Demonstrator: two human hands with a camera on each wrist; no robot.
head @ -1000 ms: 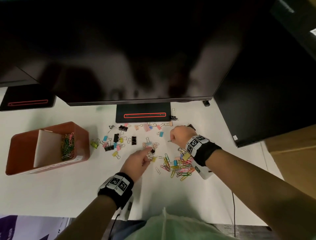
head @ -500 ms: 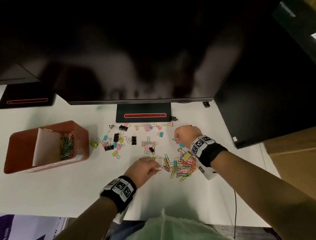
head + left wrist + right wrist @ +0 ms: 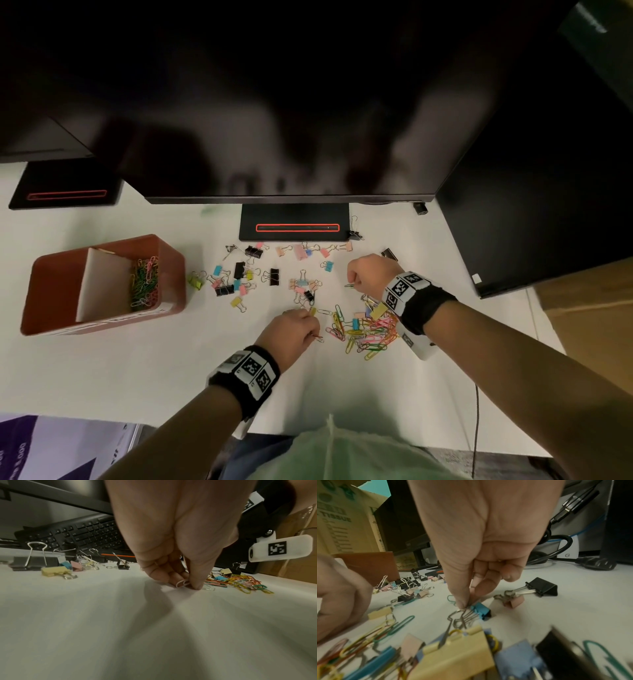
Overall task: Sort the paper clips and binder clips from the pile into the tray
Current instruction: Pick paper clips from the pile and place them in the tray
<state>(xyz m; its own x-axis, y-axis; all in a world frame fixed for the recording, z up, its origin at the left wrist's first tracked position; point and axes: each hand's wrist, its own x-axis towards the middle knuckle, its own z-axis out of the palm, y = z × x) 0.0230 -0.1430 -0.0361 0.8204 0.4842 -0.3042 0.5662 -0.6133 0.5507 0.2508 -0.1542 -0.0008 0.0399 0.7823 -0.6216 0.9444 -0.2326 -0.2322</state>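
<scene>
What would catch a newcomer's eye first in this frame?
The bright tangle of paper clips on the white desk, between the two hands. The left hand pinches one pale clip beside it; the right hand pinches a blue binder clip. At left, the red tray holds clips.

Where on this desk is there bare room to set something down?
Bare desk lies between the tray and the left hand, and along the near edge. It is crowded from the binder clips to the paper clip pile beside the right hand.

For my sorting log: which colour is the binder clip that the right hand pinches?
Blue binder clip, clearest in the right wrist view.
</scene>
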